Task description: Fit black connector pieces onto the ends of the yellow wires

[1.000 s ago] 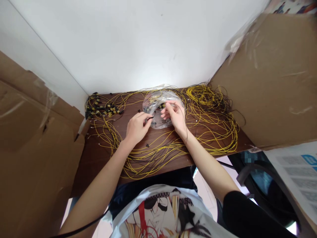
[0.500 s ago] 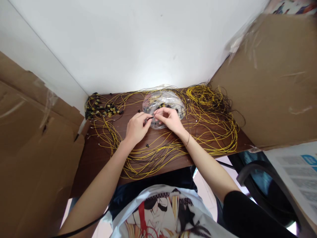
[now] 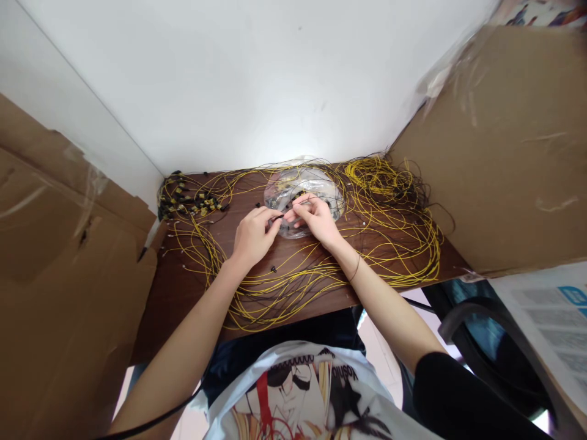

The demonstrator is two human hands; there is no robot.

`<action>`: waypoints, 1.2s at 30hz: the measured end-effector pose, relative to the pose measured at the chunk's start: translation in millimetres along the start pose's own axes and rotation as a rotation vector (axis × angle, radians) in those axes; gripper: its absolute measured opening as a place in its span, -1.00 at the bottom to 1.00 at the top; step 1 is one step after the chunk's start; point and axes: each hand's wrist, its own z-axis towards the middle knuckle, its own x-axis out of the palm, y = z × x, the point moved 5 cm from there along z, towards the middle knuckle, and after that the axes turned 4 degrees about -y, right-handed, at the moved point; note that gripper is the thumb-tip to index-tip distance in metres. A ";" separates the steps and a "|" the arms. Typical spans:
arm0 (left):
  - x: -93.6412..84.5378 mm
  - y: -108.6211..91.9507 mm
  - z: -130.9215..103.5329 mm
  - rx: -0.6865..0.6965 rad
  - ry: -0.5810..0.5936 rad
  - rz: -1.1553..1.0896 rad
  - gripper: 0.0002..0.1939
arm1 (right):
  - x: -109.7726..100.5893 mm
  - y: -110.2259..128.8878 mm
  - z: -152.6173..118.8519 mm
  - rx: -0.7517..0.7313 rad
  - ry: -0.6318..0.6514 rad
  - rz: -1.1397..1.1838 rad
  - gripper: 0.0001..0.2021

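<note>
1. Right now, the left hand [image 3: 255,237] pinches a small black piece [image 3: 277,217] between thumb and forefinger, its tip pointing toward the other hand
2. The right hand [image 3: 321,223] is just beside that tip, fingers loosely parted and partly curled; whether it grips anything, I cannot tell
3. A thin dark strand [image 3: 357,267] curves across the right wrist
4. The black piece sits above the near left edge of a clear plastic bag [image 3: 299,233], which lies on the brown desk [image 3: 160,311] with small dark and yellowish parts showing in it
5. Long yellow and black wires [image 3: 293,273] sweep across the desk in front of the bag and up its right side, where a tangled coil [image 3: 373,175] lies near the back
6. Black and yellow connectors [image 3: 197,205] are heaped at the far left corner
7. A loose black part [image 3: 273,269] lies on the desk between the forearms
</note>
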 end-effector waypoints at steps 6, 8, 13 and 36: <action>0.4 -0.3 -0.2 0.012 0.007 0.009 -0.80 | 1.1 3.1 -1.3 -0.009 0.000 -0.051 -0.65; 0.2 -0.3 -0.2 0.013 0.005 0.013 -0.80 | 2.5 5.7 -2.3 -0.040 0.016 -0.092 -0.68; -0.1 -0.6 -0.4 0.020 0.000 0.006 -0.80 | 3.0 5.9 -2.4 -0.068 0.029 -0.128 -0.73; -0.5 0.0 -0.8 0.000 0.009 0.021 -0.80 | 1.2 -2.9 -0.1 0.071 0.022 0.019 -0.66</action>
